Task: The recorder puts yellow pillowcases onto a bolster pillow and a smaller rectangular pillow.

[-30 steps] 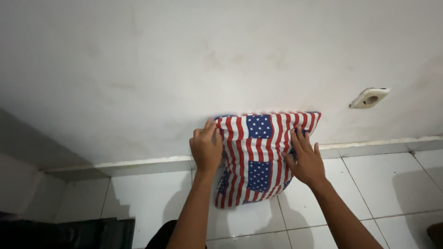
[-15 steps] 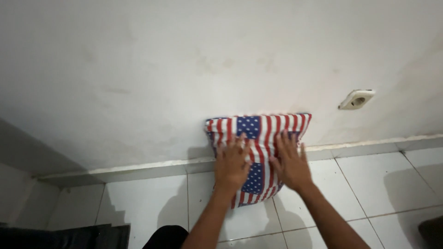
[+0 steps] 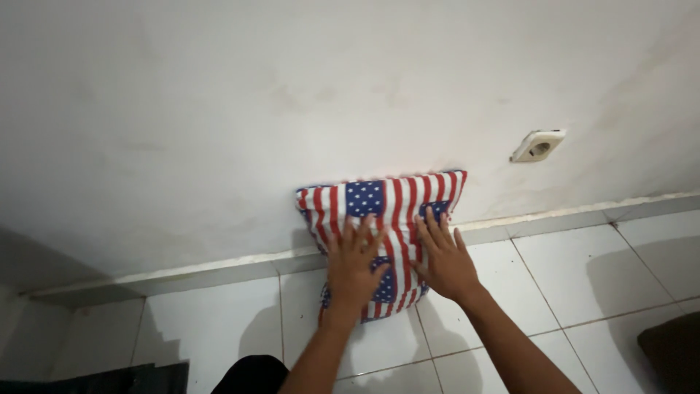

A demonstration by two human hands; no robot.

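A pillow [image 3: 383,204] with red and white stripes and blue starred patches stands on the white tiled floor [image 3: 554,277], leaning against the white wall [image 3: 292,109]. My left hand [image 3: 352,266] lies flat on its front face, fingers spread. My right hand [image 3: 442,257] presses flat beside it on the right half of the pillow, fingers apart. Neither hand grips the fabric.
A white wall socket [image 3: 537,145] sits low on the wall to the right of the pillow. A dark object [image 3: 674,354] lies at the lower right edge, and dark fabric [image 3: 146,376] at the lower left. A tiled skirting runs along the wall's base.
My left hand moved from the pillow's left edge onto its front face. My right hand slid toward the middle. The view shifted, so the pillow and socket sit further left.
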